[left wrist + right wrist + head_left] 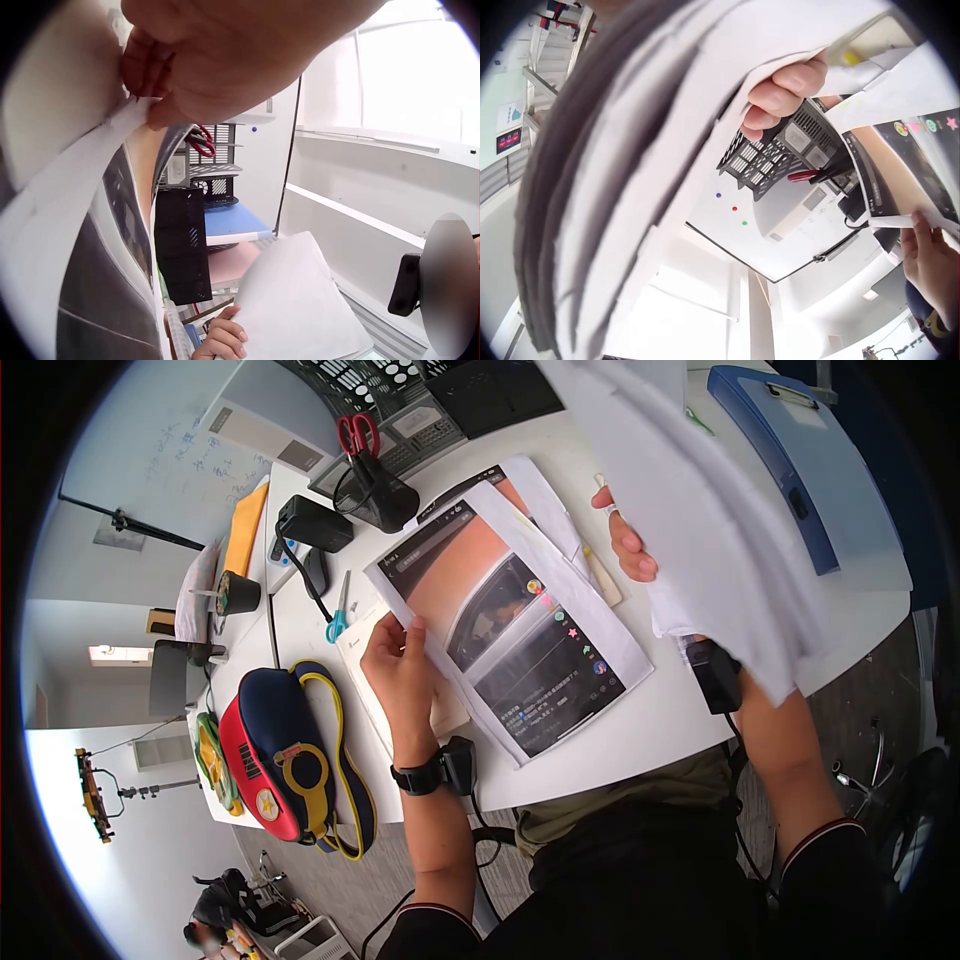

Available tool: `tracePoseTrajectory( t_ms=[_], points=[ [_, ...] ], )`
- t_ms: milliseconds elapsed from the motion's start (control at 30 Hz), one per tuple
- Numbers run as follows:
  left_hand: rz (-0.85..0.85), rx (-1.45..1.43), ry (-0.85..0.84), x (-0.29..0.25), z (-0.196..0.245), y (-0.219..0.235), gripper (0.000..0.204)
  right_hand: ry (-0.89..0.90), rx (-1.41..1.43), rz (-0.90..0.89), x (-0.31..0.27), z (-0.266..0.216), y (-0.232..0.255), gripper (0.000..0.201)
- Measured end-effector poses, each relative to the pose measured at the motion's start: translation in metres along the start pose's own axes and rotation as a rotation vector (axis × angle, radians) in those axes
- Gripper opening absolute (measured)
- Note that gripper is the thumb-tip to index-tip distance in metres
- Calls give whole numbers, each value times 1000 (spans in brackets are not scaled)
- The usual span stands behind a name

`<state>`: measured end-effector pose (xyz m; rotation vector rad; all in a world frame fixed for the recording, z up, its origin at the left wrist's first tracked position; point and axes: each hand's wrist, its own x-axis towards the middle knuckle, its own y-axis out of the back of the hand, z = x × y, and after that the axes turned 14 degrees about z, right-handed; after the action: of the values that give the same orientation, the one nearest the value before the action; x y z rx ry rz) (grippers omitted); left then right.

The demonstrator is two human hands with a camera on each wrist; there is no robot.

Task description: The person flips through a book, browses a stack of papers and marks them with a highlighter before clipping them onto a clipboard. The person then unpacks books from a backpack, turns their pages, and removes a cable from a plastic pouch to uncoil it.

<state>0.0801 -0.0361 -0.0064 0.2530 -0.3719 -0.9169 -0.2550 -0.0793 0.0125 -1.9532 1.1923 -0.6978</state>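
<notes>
My left hand (402,675) pinches the left edge of a printed sheet (520,630), which shows a dark phone screenshot of a car. Close up in the left wrist view, the thumb and fingers meet on the paper's edge. My right hand (632,545) grips a bundle of white paper sheets (700,510) held up over the right side of the desk. Its fingers curl round the edge, and the paper hides the rest of the hand. In the right wrist view the bundle (645,150) fans into several layers. Another printed sheet (520,485) lies partly under the first.
On the white desk (560,770) are teal scissors (338,622), a black pen cup (385,500) with red-handled scissors (357,432), and a black box (315,523). A red and navy bag (285,755) sits left, a blue file case (790,470) right.
</notes>
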Motion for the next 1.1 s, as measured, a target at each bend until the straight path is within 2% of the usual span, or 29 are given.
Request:
tracePoseTrajectory(
  t_ms=[67,100,133,200,267,333,433,500,533,567,600,633,767,833,867,933,1000,1033,1100],
  points=[
    [-24,-106,29,0,-1,2,22,44,-485,576,3,15,-27,54],
    [-26,-105,30,0,-2,3,22,159,-470,556,1,21,-30,48],
    [-32,-171,25,0,-2,3,20,153,-408,584,6,28,-30,47],
    [-38,-237,21,0,-2,3,19,150,-554,499,5,29,-28,45],
    [-32,-410,87,0,0,2,19,147,-608,478,4,32,-28,45],
    [-45,-419,92,0,1,4,19,144,-663,457,3,33,-30,44],
    [29,-498,89,2,-1,2,17,77,-556,487,3,29,-37,47],
    [71,-553,76,3,-2,1,15,82,-335,593,4,28,-44,49],
    [73,-552,77,2,-2,1,15,80,-335,592,7,18,-29,49],
    [71,-556,79,2,-1,1,14,-118,-188,240,12,-1,-1,50],
    [69,-560,81,2,-1,2,14,-310,-36,-115,16,-12,4,50],
    [70,-560,81,2,0,2,14,-200,-51,15,5,-6,4,51],
    [39,-566,82,1,2,4,8,-188,-71,-46,6,-3,9,49],
    [45,-562,83,1,1,3,8,-88,-344,333,-4,5,-30,48],
    [50,-581,85,1,0,3,11,309,-478,437,-10,28,-47,47],
    [55,-601,87,2,-2,4,14,189,-583,505,1,29,-40,47],
    [-8,-530,77,2,-5,9,20,194,-643,494,0,32,-38,44],
    [-34,-580,123,-2,-1,9,27,239,-777,436,1,35,-35,42],
    [-38,-659,121,3,-8,5,27,313,-997,352,2,42,-29,37]
  ],
)
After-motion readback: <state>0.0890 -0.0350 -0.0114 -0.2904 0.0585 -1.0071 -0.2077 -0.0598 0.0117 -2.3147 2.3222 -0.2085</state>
